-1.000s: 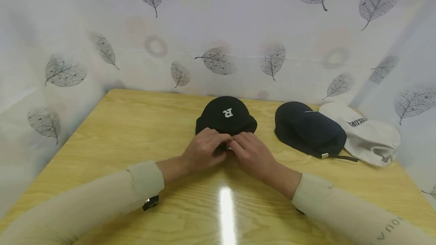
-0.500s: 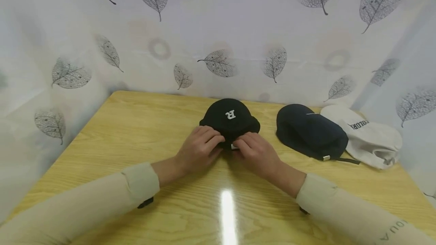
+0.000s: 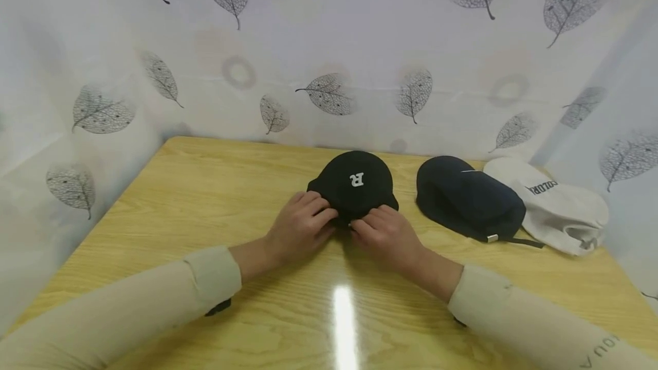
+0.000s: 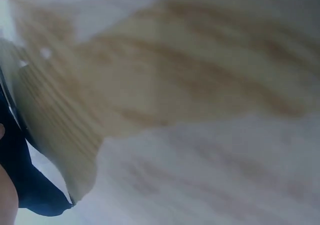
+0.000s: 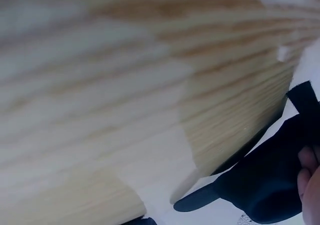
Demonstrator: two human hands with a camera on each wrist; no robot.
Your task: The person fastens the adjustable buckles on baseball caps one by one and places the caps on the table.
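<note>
A black cap [image 3: 354, 179] with a white letter R on its front stands near the back middle of the table. My left hand [image 3: 304, 224] grips its near left edge with curled fingers. On the near right edge, my right hand [image 3: 386, 237] pinches the rim, a small light bit showing by the fingertips. In the right wrist view the dark cap [image 5: 265, 185] has a strap end sticking up past the fingers. The left wrist view catches only a dark piece of the cap [image 4: 30, 185] beside a finger. The cap's underside is hidden.
A navy cap [image 3: 465, 198] with a hanging strap lies right of the black one, partly over a white cap [image 3: 560, 207] with dark lettering. The wooden table [image 3: 216, 187] meets a leaf-print curtain [image 3: 360, 27] behind and at both sides.
My hands have moved apart, the left one to the left and the right one to the right, both still on the black cap. The cap has shifted slightly right and tipped toward me.
</note>
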